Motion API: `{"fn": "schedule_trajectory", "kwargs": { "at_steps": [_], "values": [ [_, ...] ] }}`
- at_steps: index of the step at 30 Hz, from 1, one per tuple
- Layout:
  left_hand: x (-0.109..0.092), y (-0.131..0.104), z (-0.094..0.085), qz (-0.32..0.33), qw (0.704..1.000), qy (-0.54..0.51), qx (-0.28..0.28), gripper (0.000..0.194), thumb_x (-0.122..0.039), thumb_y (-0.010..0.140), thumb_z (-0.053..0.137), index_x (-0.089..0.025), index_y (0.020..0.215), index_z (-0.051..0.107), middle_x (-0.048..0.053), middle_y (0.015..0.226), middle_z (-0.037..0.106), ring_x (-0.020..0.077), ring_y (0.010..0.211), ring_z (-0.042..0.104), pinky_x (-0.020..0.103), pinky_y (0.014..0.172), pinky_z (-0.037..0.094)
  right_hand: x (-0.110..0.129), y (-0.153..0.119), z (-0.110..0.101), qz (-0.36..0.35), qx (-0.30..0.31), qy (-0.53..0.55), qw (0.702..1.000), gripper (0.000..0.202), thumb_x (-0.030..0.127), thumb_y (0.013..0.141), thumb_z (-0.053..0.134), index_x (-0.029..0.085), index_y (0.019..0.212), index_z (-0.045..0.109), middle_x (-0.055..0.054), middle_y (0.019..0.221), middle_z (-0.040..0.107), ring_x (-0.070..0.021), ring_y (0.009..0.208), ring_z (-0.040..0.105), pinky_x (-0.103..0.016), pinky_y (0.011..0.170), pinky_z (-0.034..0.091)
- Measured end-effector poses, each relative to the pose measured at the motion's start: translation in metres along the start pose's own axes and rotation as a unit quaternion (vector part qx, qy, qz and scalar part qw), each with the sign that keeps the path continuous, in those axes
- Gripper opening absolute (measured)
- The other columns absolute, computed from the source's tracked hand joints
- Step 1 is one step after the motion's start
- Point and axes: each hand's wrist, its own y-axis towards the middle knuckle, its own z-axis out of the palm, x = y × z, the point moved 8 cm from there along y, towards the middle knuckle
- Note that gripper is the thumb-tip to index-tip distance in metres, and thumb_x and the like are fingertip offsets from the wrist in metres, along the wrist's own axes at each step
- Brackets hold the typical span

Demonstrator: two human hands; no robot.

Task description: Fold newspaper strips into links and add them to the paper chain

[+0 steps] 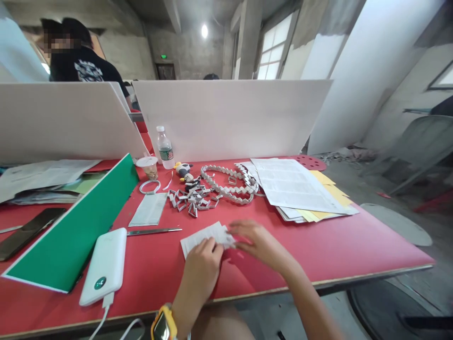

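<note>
On the red table in front of me lies a piece of printed white paper (pixel 201 234), its right end raised or folded. My left hand (pixel 203 264) bears down on its near edge with curled fingers, gripping it; the fingertips are partly hidden. My right hand (pixel 256 243) reaches to the paper's right end, fingers stretched and apart, slightly blurred; whether they touch it is unclear. Left of the paper rests a thin metal blade or tool (pixel 154 232). Beyond it are a flat printed sheet (pixel 148 209) and a heap of folded paper links (pixel 194 198).
A zigzag paper chain (pixel 235 197), bird figure (pixel 183 171), bottle (pixel 165 150) and cup (pixel 148 167) stand or lie farther back. Stacked papers (pixel 300 186) are at right. A white power bank (pixel 105 267) and green divider (pixel 79 226) border the left. White panels (pixel 230 118) close the back.
</note>
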Motion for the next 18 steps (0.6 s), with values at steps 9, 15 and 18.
{"fn": "schedule_trajectory", "kwargs": {
  "at_steps": [9, 15, 18],
  "values": [
    [0.032, -0.065, 0.008, -0.078, 0.982, -0.174, 0.003, 0.019, -0.016, 0.089, 0.043, -0.022, 0.094, 0.061, 0.002, 0.087, 0.064, 0.0148, 0.078, 0.062, 0.025, 0.069, 0.050, -0.001, -0.056, 0.039, 0.058, -0.033, 0.068, 0.995, 0.015, 0.024, 0.087, 0.053, 0.021, 0.086, 0.067, -0.005, 0.084, 0.069, -0.0191, 0.083, 0.059, -0.033, 0.076, 0.046],
    [0.045, -0.073, 0.005, -0.103, 0.959, -0.262, -0.012, 0.020, -0.023, 0.089, 0.043, -0.023, 0.102, 0.058, 0.003, 0.093, 0.065, 0.0139, 0.085, 0.064, 0.023, 0.073, 0.051, -0.009, -0.053, 0.043, 0.121, -0.073, 0.051, 0.989, 0.017, 0.024, 0.088, 0.050, 0.020, 0.073, 0.057, -0.004, 0.076, 0.063, -0.0184, 0.076, 0.053, -0.031, 0.068, 0.043],
    [0.059, -0.078, 0.011, -0.177, 0.948, -0.264, -0.021, 0.027, -0.030, 0.085, 0.050, -0.022, 0.110, 0.056, 0.005, 0.096, 0.067, 0.0169, 0.087, 0.065, 0.026, 0.072, 0.053, -0.011, -0.052, 0.046, 0.146, -0.097, 0.030, 0.984, 0.017, 0.021, 0.088, 0.048, 0.020, 0.073, 0.055, -0.003, 0.074, 0.061, -0.0187, 0.076, 0.051, -0.030, 0.067, 0.041]
  ]
}}
